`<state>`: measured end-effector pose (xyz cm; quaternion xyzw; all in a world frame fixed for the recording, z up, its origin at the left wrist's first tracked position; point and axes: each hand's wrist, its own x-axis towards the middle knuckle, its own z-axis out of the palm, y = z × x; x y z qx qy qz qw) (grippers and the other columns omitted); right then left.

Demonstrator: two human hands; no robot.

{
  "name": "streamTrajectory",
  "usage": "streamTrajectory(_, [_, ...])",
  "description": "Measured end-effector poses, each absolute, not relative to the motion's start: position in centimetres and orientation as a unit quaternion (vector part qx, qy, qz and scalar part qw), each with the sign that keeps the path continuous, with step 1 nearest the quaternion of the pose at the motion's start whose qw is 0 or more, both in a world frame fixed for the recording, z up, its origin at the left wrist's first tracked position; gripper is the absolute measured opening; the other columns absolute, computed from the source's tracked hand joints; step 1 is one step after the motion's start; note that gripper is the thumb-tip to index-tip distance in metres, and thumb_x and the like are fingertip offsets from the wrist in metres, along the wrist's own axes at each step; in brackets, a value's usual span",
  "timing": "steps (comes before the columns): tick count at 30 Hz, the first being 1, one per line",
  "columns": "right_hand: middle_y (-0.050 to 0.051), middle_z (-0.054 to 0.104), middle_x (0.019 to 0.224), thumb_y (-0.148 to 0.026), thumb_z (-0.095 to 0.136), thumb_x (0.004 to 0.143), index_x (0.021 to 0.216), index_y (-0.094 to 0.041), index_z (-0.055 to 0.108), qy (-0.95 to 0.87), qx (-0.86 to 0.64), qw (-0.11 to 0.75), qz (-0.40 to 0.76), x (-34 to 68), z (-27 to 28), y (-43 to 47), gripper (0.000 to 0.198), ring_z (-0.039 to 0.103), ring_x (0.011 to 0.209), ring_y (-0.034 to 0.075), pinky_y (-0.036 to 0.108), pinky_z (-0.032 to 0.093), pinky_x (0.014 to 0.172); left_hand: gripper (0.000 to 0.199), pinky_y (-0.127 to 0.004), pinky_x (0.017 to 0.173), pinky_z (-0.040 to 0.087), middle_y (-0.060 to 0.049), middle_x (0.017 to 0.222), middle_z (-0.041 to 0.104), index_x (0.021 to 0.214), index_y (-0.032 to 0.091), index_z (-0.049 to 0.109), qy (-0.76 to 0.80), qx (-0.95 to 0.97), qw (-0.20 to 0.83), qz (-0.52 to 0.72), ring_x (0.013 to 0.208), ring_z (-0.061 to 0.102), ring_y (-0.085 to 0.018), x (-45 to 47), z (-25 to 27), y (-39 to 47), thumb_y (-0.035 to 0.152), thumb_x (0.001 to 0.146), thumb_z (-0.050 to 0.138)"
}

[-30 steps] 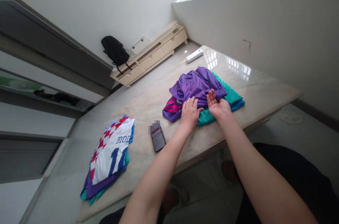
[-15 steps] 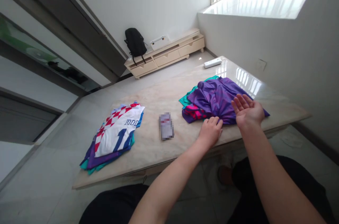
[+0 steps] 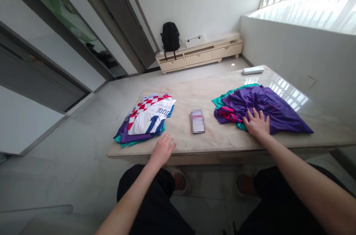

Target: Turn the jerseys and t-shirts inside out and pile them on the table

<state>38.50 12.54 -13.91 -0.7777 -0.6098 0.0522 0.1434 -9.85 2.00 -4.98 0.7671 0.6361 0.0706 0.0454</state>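
My right hand (image 3: pixel 258 123) lies palm down with fingers spread on a crumpled purple jersey (image 3: pixel 280 111). Teal cloth (image 3: pixel 222 98) and a pink-patterned piece (image 3: pixel 228 113) poke out from under the jersey's left side. Over the table's front edge hovers my left hand (image 3: pixel 162 149), its fingers apart and nothing in it. Just beyond it is a stack of folded jerseys, topped by a white one with red checks (image 3: pixel 148 114) and dark blue print; purple and teal layers show below. Between the two piles lies a small blurred-out rectangular object (image 3: pixel 198 122).
The piles rest on a pale marble-topped table (image 3: pixel 189 94). A white oblong device (image 3: pixel 253 70) lies at its far right corner. Beyond stands a low cream cabinet (image 3: pixel 198 57) bearing a black backpack (image 3: pixel 170 37) and a white box (image 3: pixel 194 41). A wall (image 3: pixel 300 49) borders the right side.
My left hand has left the purple jersey and moved left toward the folded stack. My right hand has turned from palm up to palm down on the purple jersey. The view has shifted left.
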Motion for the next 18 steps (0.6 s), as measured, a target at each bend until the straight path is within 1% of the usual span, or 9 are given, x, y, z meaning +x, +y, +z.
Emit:
streamTrajectory(2, [0.009, 0.023, 0.167, -0.06, 0.04, 0.094, 0.152, -0.021, 0.045, -0.623, -0.757, 0.157, 0.114, 39.8, -13.4, 12.9, 0.07, 0.015, 0.153, 0.04, 0.065, 0.008, 0.12, 0.032, -0.041, 0.116, 0.04, -0.014, 0.142, 0.059, 0.115, 0.017, 0.07, 0.686, 0.724, 0.036, 0.065, 0.135, 0.052, -0.029, -14.3, -4.9, 3.4, 0.036, 0.096, 0.054])
streamTrajectory(4, [0.011, 0.034, 0.163, -0.057, 0.055, 0.087, 0.14, -0.022, 0.059, -0.621, -0.733, 0.207, 0.184, 41.1, -12.7, 13.0, 0.064, 0.022, 0.151, 0.042, 0.068, 0.011, 0.118, 0.033, -0.04, 0.113, 0.041, -0.016, 0.139, 0.06, 0.117, 0.016, 0.069, 0.712, 0.698, 0.031, 0.069, 0.132, 0.054, -0.03, -17.7, -4.9, 4.8, 0.035, 0.094, 0.056])
streamTrajectory(5, [0.012, 0.042, 0.159, -0.053, 0.06, 0.083, 0.132, -0.021, 0.066, -0.614, -0.724, 0.234, 0.21, 41.6, -12.4, 12.8, 0.058, 0.028, 0.148, 0.042, 0.067, 0.016, 0.118, 0.034, -0.04, 0.113, 0.041, -0.016, 0.139, 0.059, 0.118, 0.016, 0.068, 0.722, 0.688, 0.029, 0.07, 0.132, 0.053, -0.031, -19.0, -5.0, 5.4, 0.036, 0.093, 0.058])
streamTrajectory(7, [0.015, 0.059, 0.144, -0.044, 0.064, 0.079, 0.116, -0.019, 0.074, -0.597, -0.718, 0.273, 0.23, 42.3, -11.6, 12.2, 0.046, 0.046, 0.138, 0.04, 0.059, 0.031, 0.114, 0.037, -0.041, 0.113, 0.04, -0.016, 0.142, 0.058, 0.123, 0.016, 0.065, 0.739, 0.669, 0.023, 0.076, 0.135, 0.05, -0.031, -20.8, -5.3, 6.6, 0.035, 0.092, 0.058])
streamTrajectory(9, [0.017, 0.071, 0.124, -0.04, 0.064, 0.077, 0.107, -0.017, 0.077, -0.58, -0.731, 0.286, 0.218, 42.2, -10.8, 11.1, 0.04, 0.061, 0.12, 0.038, 0.052, 0.045, 0.103, 0.038, -0.041, 0.113, 0.039, -0.017, 0.144, 0.055, 0.127, 0.014, 0.062, 0.752, 0.653, 0.015, 0.089, 0.136, 0.048, -0.031, -21.6, -5.8, 7.4, 0.031, 0.093, 0.056])
streamTrajectory(10, [0.018, 0.075, 0.114, -0.039, 0.064, 0.076, 0.103, -0.016, 0.078, -0.567, -0.739, 0.299, 0.21, 41.7, -10.3, 10.5, 0.037, 0.066, 0.11, 0.038, 0.05, 0.049, 0.097, 0.038, -0.04, 0.113, 0.039, -0.018, 0.144, 0.055, 0.128, 0.014, 0.061, 0.756, 0.647, 0.011, 0.097, 0.136, 0.048, -0.03, -21.7, -6.1, 7.7, 0.028, 0.094, 0.055])
streamTrajectory(12, [0.016, 0.077, 0.1, -0.037, 0.061, 0.076, 0.098, -0.018, 0.079, -0.54, -0.744, 0.342, 0.194, 40.1, -9.5, 9.1, 0.034, 0.069, 0.096, 0.036, 0.049, 0.052, 0.089, 0.037, -0.038, 0.11, 0.041, -0.017, 0.142, 0.057, 0.129, 0.013, 0.061, 0.762, 0.638, 0.004, 0.112, 0.132, 0.051, -0.029, -21.5, -6.5, 8.1, 0.022, 0.094, 0.053])
streamTrajectory(15, [0.011, 0.078, 0.094, -0.038, 0.054, 0.081, 0.102, -0.019, 0.076, -0.525, -0.706, 0.426, 0.209, 36.2, -9.0, 7.4, 0.036, 0.071, 0.084, 0.029, 0.042, 0.055, 0.079, 0.031, -0.036, 0.103, 0.045, -0.013, 0.131, 0.064, 0.121, 0.017, 0.066, 0.765, 0.631, 0.001, 0.128, 0.12, 0.058, -0.027, -20.7, -6.7, 8.3, 0.019, 0.093, 0.052])
streamTrajectory(18, [0.007, 0.076, 0.083, -0.04, 0.052, 0.085, 0.106, -0.018, 0.073, -0.553, -0.656, 0.449, 0.249, 32.1, -9.4, 6.7, 0.037, 0.071, 0.07, 0.023, 0.034, 0.056, 0.067, 0.025, -0.034, 0.096, 0.047, -0.011, 0.119, 0.068, 0.11, 0.018, 0.07, 0.77, 0.621, 0.001, 0.144, 0.113, 0.06, -0.026, -20.3, -6.3, 8.2, 0.018, 0.093, 0.052])
